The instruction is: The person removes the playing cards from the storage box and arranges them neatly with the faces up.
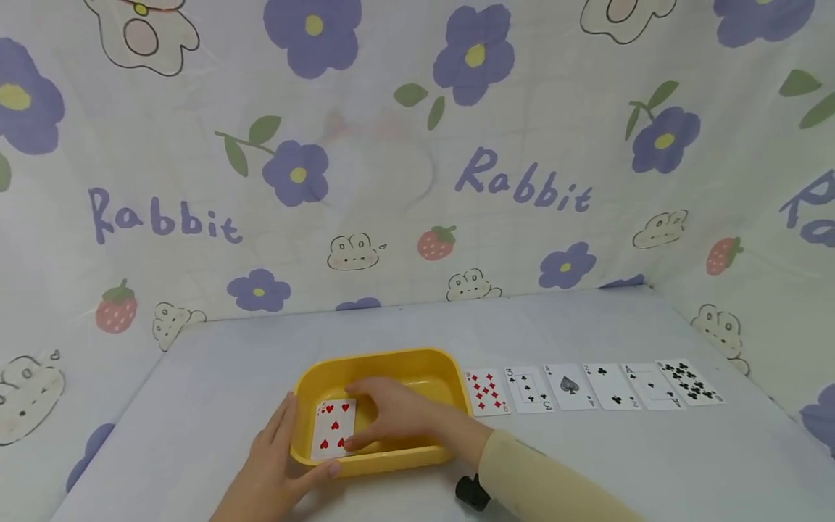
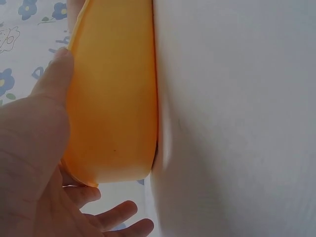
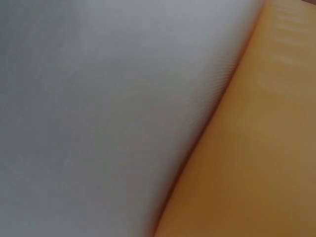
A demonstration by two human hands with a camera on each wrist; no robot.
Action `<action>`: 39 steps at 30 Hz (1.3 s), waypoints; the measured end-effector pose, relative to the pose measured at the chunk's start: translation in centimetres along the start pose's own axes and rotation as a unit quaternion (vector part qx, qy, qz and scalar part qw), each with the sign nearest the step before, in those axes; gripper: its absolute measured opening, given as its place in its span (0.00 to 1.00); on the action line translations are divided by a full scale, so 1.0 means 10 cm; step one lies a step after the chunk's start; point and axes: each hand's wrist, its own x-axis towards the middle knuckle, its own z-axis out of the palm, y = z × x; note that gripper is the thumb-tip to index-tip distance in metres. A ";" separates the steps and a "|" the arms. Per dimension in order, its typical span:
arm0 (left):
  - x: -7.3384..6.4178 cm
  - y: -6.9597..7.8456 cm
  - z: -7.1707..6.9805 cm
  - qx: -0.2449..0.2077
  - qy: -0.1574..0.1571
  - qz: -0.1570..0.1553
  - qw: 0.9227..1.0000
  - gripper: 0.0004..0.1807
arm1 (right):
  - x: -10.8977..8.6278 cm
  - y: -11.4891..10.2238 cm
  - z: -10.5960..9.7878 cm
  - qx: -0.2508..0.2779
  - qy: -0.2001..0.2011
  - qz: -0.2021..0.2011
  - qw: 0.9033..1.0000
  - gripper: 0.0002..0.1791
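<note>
A five of hearts card (image 1: 334,429) lies face up at the left end of the yellow plastic tray (image 1: 438,359). My right hand (image 1: 394,413) reaches into the tray over its right front side. The thumb tip overlaps the card's lower right edge, and the index finger is just beyond its upper right corner. At the tray's left front corner is my left hand (image 1: 267,464), thumb along the front rim and fingers spread along the left side. In the left wrist view, that hand's thumb presses the rim and the other fingers extend loosely past the corner.
Right of the tray runs a row of face-up cards: nine of diamonds (image 1: 486,393), three of clubs (image 1: 528,391), ace of spades (image 1: 570,386) and several more clubs. A small black object (image 1: 472,493) shows beside the right sleeve. Patterned cloth (image 1: 391,196) hangs behind the table.
</note>
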 end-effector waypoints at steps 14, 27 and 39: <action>0.02 -0.02 0.01 -0.002 -0.014 -0.010 1.000 0.69 | 0.00 0.01 0.00 -0.087 -0.054 -0.032 0.994 0.39; 0.01 -0.05 0.02 -0.007 -0.017 -0.017 1.000 0.70 | 0.04 0.00 0.07 -0.106 -0.009 -0.020 0.994 0.45; 0.03 -0.03 0.02 -0.012 -0.017 -0.008 1.000 0.70 | 0.10 -0.02 0.07 -0.078 0.018 -0.011 0.997 0.43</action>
